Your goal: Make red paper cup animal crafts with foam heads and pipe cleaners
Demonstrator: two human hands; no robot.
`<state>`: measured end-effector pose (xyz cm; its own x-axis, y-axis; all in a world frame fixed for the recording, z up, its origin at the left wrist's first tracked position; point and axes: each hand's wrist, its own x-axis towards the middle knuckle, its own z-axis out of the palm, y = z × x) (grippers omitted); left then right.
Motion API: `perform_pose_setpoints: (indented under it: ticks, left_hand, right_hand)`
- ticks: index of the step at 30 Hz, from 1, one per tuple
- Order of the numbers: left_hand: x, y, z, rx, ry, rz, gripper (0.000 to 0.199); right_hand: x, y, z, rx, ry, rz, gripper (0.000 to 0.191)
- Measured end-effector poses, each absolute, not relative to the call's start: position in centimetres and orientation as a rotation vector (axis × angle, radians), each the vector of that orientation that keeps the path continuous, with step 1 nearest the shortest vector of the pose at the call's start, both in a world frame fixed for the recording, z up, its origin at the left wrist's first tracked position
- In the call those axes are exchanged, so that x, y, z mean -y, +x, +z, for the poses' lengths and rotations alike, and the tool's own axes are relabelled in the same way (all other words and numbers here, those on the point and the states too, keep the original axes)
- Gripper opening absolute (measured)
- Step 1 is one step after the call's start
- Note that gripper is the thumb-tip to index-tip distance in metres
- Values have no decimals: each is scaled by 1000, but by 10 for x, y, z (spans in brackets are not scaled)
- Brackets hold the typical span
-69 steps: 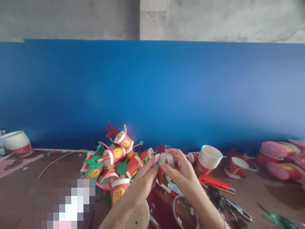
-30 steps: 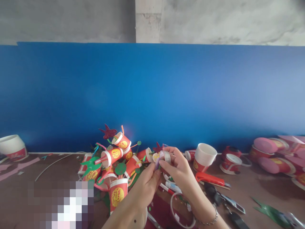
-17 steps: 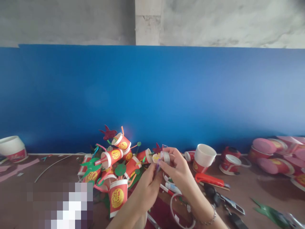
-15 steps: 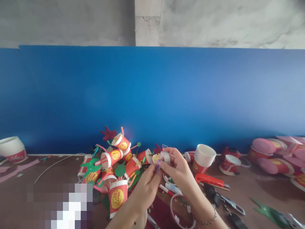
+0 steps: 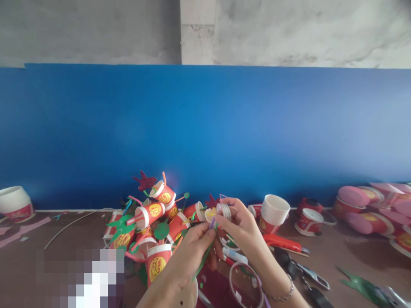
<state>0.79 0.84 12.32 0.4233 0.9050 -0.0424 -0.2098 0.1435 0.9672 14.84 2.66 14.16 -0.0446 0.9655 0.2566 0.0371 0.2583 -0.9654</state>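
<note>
My left hand [image 5: 195,241]'s pinching a purple strip [image 5: 212,223], right hand [image 5: 236,220]'s gripping a white roll [image 5: 225,210]; nudging sideways might topple those piled cups [image 5: 176,226], lower centre-left.

A silver-toned chain bracelet [image 5: 281,298] circles a person's right wrist [image 5: 274,280]; the left hand [image 5: 196,240] and right hand [image 5: 240,221] are bare, forearms [image 5: 163,278] too.

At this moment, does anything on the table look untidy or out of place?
Yes, mildly: in the heap of red cups beside the left hand, several lie tipped sideways over one another, unlike the standing cup stack. Loose pink strips litter the table at far left.
</note>
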Motion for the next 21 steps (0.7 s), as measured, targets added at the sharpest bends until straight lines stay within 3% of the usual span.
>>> perform_pose_setpoints:
  ticks: [14, 21]
  left_hand:
    - [-11, 6, 125, -757, 1103, 1025, 42]
    - [-16, 4, 119, -808, 1171, 1036, 47]
  right_hand:
    - [-13, 148, 145, 1670, -997, 729, 26]
    - [-11, 152, 147, 1585, -1008, 734, 31]
